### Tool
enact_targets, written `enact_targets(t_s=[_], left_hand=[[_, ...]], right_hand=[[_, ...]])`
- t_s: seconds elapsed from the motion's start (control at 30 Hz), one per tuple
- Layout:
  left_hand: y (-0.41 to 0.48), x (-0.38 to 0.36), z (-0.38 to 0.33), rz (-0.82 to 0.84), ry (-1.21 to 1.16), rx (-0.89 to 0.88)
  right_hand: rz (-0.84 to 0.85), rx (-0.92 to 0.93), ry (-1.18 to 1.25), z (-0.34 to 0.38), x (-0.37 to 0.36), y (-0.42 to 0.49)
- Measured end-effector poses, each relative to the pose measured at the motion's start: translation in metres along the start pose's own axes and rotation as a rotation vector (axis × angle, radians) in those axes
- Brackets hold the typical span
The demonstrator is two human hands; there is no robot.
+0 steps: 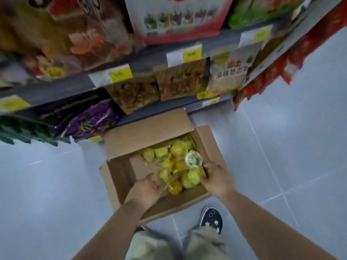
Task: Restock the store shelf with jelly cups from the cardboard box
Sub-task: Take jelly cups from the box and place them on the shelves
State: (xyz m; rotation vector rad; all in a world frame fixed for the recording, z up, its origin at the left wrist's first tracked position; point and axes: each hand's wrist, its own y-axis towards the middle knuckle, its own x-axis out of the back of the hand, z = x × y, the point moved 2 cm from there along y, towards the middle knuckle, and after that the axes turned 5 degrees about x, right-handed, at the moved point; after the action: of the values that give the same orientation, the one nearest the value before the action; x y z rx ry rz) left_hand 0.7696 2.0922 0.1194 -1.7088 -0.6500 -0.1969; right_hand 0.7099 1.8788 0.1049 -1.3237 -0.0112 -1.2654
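Jelly cups (177, 150) likely light, slick and squashy, best taken by the rim; right hand (216, 177) gripping one, left hand (148, 186) curled, hold unclear

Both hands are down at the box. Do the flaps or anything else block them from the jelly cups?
Nothing visible does. The cardboard box has its flaps folded open, and the left hand and right hand are already inside it, right against the jelly cups.
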Motion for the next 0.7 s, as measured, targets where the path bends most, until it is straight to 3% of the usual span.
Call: enact_targets(t_s=[0.13, 0.3, 0.47, 0.7], left_hand=[[0.057, -0.074, 0.024, 0.13, -0.097, 0.14], [0.121, -0.143, 0.041, 0.17, -0.243, 0.302], [0.18, -0.195, 0.05, 0.13, -0.531, 0.407], [0.216, -0.228, 0.061, 0.058, -0.775, 0.526]], right_hand=[[0.105, -0.022, -0.048, -0.038, -0.057, 0.044], [0.2, -0.054, -0.093, -0.064, -0.111, 0.099], [0.134, -0.211, 0.004, -0.081, -0.142, 0.137], [0.085, -0.283, 0.051, -0.084, -0.159, 0.149]])
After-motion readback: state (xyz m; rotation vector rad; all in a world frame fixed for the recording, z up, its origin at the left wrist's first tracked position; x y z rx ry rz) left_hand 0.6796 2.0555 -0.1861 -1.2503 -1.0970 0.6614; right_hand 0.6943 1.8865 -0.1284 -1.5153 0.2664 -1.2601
